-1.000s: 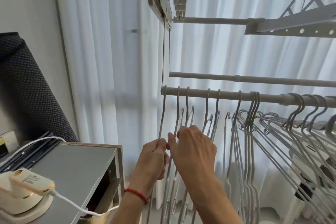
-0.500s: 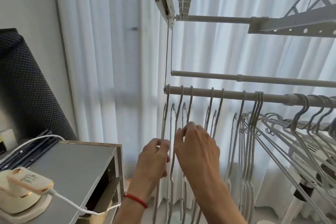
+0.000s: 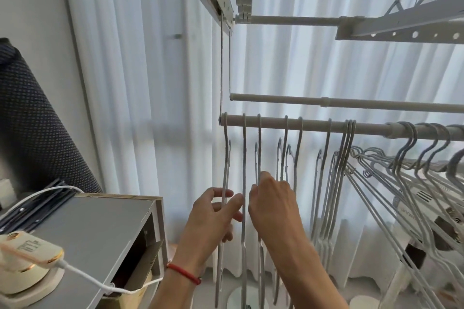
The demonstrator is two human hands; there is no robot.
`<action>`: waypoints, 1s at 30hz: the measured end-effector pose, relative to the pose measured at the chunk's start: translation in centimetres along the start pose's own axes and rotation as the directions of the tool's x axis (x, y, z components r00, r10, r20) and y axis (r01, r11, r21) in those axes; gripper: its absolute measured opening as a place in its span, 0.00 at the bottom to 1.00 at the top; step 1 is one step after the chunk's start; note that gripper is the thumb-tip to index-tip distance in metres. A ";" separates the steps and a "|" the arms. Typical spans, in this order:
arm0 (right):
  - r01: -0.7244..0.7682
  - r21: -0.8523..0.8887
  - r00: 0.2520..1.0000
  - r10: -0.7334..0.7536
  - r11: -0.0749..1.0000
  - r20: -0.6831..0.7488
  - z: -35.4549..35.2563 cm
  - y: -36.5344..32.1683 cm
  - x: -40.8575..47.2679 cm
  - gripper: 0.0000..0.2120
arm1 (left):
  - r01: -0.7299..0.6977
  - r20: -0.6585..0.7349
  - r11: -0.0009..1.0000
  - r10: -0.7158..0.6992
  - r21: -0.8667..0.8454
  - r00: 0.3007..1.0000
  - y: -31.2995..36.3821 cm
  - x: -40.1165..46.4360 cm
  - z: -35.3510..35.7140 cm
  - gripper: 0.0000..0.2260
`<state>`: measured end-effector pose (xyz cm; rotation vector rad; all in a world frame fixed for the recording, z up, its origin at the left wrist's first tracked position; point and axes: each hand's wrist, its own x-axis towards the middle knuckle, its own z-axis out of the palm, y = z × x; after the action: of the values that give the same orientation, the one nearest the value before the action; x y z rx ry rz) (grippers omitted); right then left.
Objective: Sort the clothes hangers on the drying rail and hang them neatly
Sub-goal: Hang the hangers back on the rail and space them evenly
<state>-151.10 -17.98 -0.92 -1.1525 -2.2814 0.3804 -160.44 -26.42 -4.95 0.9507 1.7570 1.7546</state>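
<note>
A white drying rail [image 3: 313, 126] runs from the middle to the right edge. Several thin grey wire hangers hang from it. At its left end they dangle straight and spaced apart. My left hand [image 3: 213, 216] has its fingers curled loosely round the leftmost hanger [image 3: 227, 158]. The second hanger [image 3: 244, 158] drops between my two hands. My right hand [image 3: 273, 206] pinches the third hanger [image 3: 259, 153] with its fingertips. A tight group of three hangers [image 3: 347, 148] sits further right. Beyond it, a bunch of tilted hangers [image 3: 406, 178] crowds the right end.
A second rail [image 3: 351, 103] lies just above and behind, under the ceiling rack frame [image 3: 401, 30]. White curtains [image 3: 140, 108] fill the back. At left stand a grey cabinet [image 3: 95, 223] with a cream corded device [image 3: 27, 261], and a dark rolled mat [image 3: 32, 118].
The left-end hangers have swung from slanted to straight down. My left hand's fingers have loosened and spread around the leftmost hanger. My right hand stays on the third hanger.
</note>
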 end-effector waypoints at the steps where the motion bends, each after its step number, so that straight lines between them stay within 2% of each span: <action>1: -0.002 0.005 1.000 0.003 1.000 -0.003 0.0 0.1 0.0 0.03 | -0.001 0.006 1.000 0.001 -0.010 1.000 0.0 0.0 0.0 0.14; 6: -0.010 0.010 1.000 0.010 1.000 0.010 -0.1 0.3 0.2 0.04 | -0.004 0.026 1.000 0.004 0.015 1.000 0.0 -0.1 -0.1 0.13; 21: 0.014 0.030 1.000 -0.014 0.999 0.019 0.0 0.2 -0.2 0.05 | -0.030 0.043 0.997 0.033 -0.067 0.999 0.0 -0.5 0.2 0.12; 30: 0.033 0.023 0.998 -0.034 0.999 0.051 -0.4 -0.4 -0.2 0.02 | -0.011 0.018 0.996 0.013 -0.093 1.000 0.5 -0.7 0.2 0.11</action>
<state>-151.03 -18.38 -0.50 -1.1037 -2.3315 0.4258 -159.78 -26.81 -4.60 0.9369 1.6460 1.8126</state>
